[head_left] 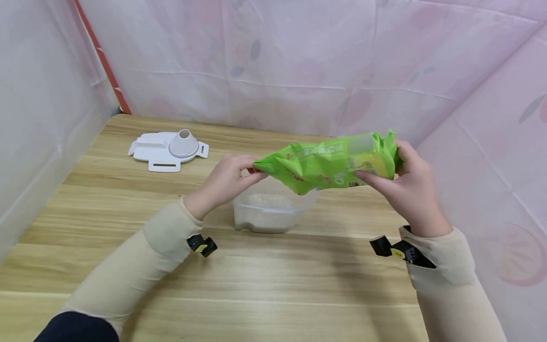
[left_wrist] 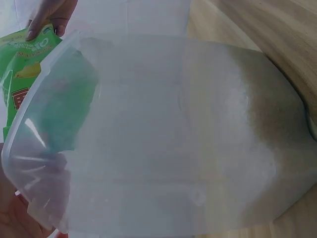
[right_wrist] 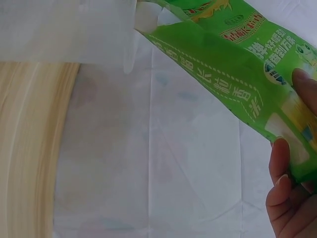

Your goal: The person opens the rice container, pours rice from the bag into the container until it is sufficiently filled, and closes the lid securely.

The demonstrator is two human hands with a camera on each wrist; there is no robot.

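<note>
A green rice bag (head_left: 329, 164) lies nearly level above a translucent plastic container (head_left: 267, 221). My right hand (head_left: 412, 183) grips the bag's right end, thumb in front and fingers behind. At the narrower left end, my left hand (head_left: 231, 180) pinches the bag's tip between thumb and fingers. Pale grains (head_left: 269, 200) cover the container's bottom. In the left wrist view the container's wall (left_wrist: 148, 124) fills most of the picture, with the bag (left_wrist: 29, 64) partly behind it. The right wrist view shows the bag's printed side (right_wrist: 213, 74) slanting down toward the right fingers.
A white plastic lid (head_left: 155, 152) with a round spout-like cap (head_left: 183, 142) lies at the back left of the wooden table (head_left: 273, 285). Light patterned curtains (head_left: 299, 57) stand at the back and both sides. Each wrist wears a small black camera.
</note>
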